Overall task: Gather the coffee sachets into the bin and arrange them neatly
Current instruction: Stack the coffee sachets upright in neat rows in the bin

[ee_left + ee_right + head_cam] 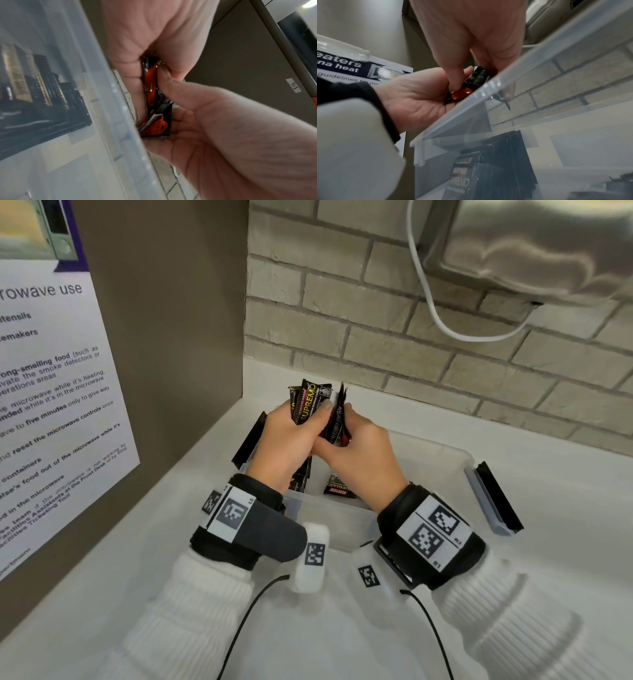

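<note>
Both hands hover over a clear plastic bin (pixel 448 455) on the white counter. My left hand (pixel 284 433) grips a fanned bunch of black "SUPREMO" coffee sachets (pixel 310 400), held upright. Against them, my right hand (pixel 354 441) pinches a second bunch of sachets (pixel 337 419) edge-on. In the left wrist view the left hand (pixel 145 40) and right hand (pixel 223 121) close around the sachets' red-and-black lower ends (pixel 155 108). More sachets (pixel 339 489) lie in the bin; a row (pixel 506 162) stands against its wall (pixel 505 86).
Black lid clips hang open at the bin's left (pixel 248 441) and right (pixel 498 498) ends. A brown panel with a microwave notice (pixel 51 405) closes the left side. A brick wall (pixel 376 337) runs behind, with a steel dispenser (pixel 531 244) and white cable (pixel 445 326) overhead.
</note>
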The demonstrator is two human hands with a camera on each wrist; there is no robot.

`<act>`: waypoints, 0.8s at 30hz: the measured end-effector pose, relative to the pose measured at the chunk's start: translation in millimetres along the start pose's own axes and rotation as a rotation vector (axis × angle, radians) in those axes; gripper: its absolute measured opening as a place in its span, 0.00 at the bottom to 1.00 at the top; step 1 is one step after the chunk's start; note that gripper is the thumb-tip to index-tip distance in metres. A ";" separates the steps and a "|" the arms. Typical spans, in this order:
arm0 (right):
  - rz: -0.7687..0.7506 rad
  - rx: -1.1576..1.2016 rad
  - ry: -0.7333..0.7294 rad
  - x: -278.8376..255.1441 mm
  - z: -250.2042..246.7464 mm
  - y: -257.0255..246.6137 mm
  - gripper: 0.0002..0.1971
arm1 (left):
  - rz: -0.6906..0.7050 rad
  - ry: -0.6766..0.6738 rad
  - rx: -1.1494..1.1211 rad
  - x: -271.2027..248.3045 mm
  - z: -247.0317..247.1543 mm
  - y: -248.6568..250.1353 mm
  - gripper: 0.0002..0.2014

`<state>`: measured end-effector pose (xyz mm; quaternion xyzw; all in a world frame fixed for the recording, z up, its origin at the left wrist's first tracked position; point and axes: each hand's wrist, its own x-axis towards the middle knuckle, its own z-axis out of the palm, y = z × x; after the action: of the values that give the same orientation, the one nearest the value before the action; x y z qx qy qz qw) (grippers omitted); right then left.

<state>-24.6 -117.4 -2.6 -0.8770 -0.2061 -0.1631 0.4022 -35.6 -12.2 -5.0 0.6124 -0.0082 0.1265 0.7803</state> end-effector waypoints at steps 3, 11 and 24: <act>0.128 0.096 0.019 6.5 -5.7 6.5 0.07 | -0.072 -0.067 -0.109 1.3 -3.2 0.9 0.07; 0.435 0.654 0.101 7.2 -13.8 13.5 0.14 | -0.018 0.093 -0.081 6.7 -8.2 -4.1 0.13; 0.723 0.904 -0.424 11.2 -34.7 21.0 0.21 | 0.230 -0.251 0.241 5.3 -26.6 1.1 0.30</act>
<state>-8.8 -154.1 10.7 -0.6476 -0.0201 0.2648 0.7142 -34.5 14.6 -9.7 0.7074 -0.1601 0.1375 0.6746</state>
